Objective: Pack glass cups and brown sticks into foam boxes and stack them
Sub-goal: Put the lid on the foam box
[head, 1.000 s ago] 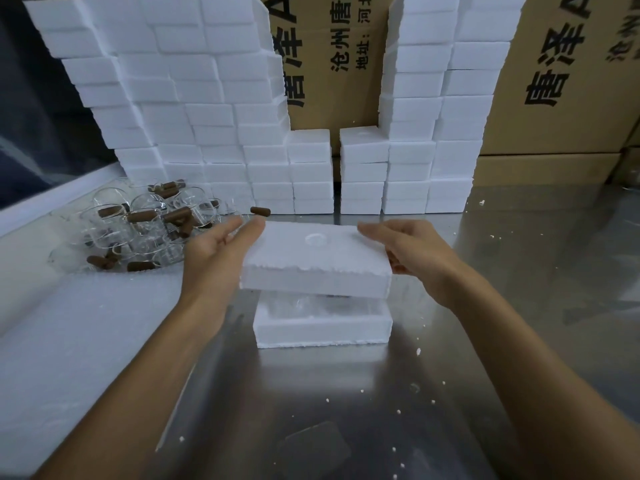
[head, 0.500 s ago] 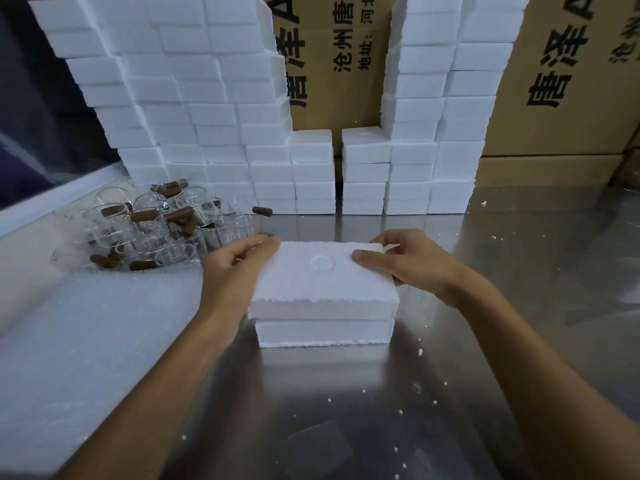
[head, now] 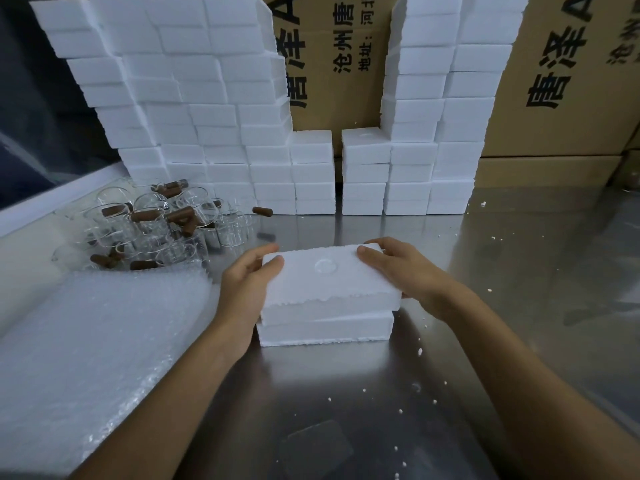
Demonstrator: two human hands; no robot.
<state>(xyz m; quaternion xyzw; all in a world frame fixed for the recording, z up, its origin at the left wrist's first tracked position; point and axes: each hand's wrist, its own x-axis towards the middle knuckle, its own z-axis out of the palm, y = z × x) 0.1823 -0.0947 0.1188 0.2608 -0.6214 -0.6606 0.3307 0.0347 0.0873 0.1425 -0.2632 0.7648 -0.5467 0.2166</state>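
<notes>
- Foam lid (head: 329, 277) seated on foam base (head: 325, 328), together a closed box at the centre of the steel surface (head: 381, 410); lid slightly askew, overhanging the base at the right end.
- Round dimple pressed into the lid's top, near the middle.
- Left hand (head: 247, 289) clasped on the lid's left end: thumb on the top face, fingers behind the far edge, palm against the box's side.
- Right hand (head: 403, 271) clasped on the lid's right end: thumb on top, fingers wrapped over the far corner.
- Grip on both sides pinching the lid, not spread.
- Heap of glass cups (head: 152, 226) with brown sticks (head: 178, 214) strewn among them, far left on the surface, well apart from the box; one stray stick (head: 262, 211) just beside the stack.
- Bubble wrap sheet (head: 90, 341) spread in front of the cups.
- Stacked foam boxes (head: 194, 109) walled up at the back in two groups, cardboard cartons (head: 561, 81) behind.
- White crumbs scattered over the surface.
</notes>
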